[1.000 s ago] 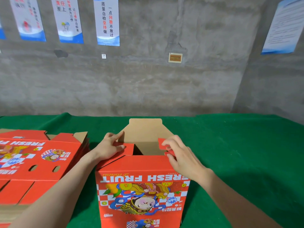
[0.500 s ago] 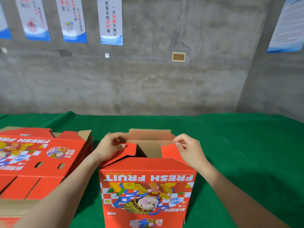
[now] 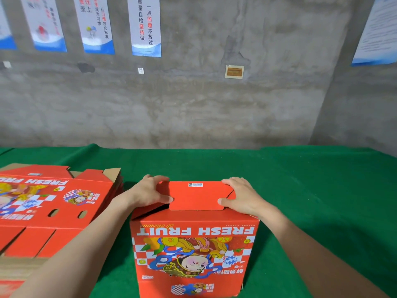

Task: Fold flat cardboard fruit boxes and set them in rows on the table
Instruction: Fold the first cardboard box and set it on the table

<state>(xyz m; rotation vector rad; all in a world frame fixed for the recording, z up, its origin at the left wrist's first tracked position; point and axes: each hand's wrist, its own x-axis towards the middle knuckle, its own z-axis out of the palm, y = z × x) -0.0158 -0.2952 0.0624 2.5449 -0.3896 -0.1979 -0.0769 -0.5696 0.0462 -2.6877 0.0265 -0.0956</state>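
Concrete wall: grey, bare, backs the whole scene. Desk: covered in green cloth, runs the full width below the wall. Stack of flat boxes: red printed cardboard, unfolded, lies at the left of the desk, well to the left of the standing box, brown cut edges showing at its far corner. Fruit box: one, red, erected, stands upright on the desk at centre near the person, its "FRESH FRUIT" lettering and cartoon figure upside down to the viewer. Posters: several, white and blue with Chinese text, hang in a row high on the wall, and another hangs at far right. Top flap: red, folded down across the box's upper face, a dark gap showing under the side flap at its near left corner. Left grip: bare hand, unclenched, fingers laid out over the box's left top edge, thumb against the flap's left side. Right grip: bare hand, likewise unclenched, fingers extended along the right top edge, thumb touching the flap's right side. Plaque: small, framed, on the wall. Label: tiny white sticker at the flap's far edge; its print is illegible.
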